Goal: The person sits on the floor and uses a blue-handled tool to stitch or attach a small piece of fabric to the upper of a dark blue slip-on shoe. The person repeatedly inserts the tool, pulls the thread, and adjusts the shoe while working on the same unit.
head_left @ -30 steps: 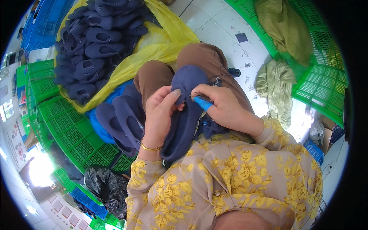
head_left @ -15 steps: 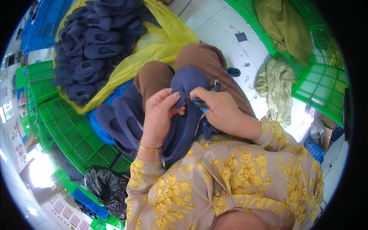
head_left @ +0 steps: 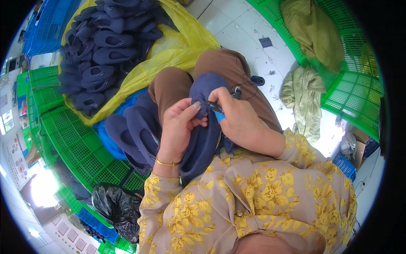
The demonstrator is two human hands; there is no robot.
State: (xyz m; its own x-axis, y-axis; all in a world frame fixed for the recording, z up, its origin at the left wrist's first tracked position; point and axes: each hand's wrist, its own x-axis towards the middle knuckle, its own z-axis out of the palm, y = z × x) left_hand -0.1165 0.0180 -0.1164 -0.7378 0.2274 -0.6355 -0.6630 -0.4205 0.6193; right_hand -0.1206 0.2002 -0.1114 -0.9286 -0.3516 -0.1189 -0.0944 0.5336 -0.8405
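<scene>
A navy slipper [head_left: 207, 84] lies across my lap, its rounded toe between my knees. My left hand [head_left: 175, 122] is closed, pinching the slipper's fabric near the opening between thumb and fingers. Close against it, my right hand [head_left: 239, 118] is curled around small thread snips [head_left: 216, 111] with a blue handle. The snips' tips are at the pinched spot, partly hidden by my fingers; I cannot tell whether they touch a thread. Beside my left forearm lean more navy slippers [head_left: 146, 139].
A yellow bag [head_left: 186, 51] full of navy slippers stands ahead on the left. Green crates [head_left: 76, 146] flank me at left, another green crate [head_left: 355, 91] at right. Near my right knee is a dark thread spool [head_left: 257, 80]. A black plastic bag [head_left: 116, 207] sits lower left; pale cloth [head_left: 302, 99] hangs right.
My right hand has shifted slightly left and its index finger has lifted, baring more of the snips. My left hand still pinches the slipper in nearly the same place.
</scene>
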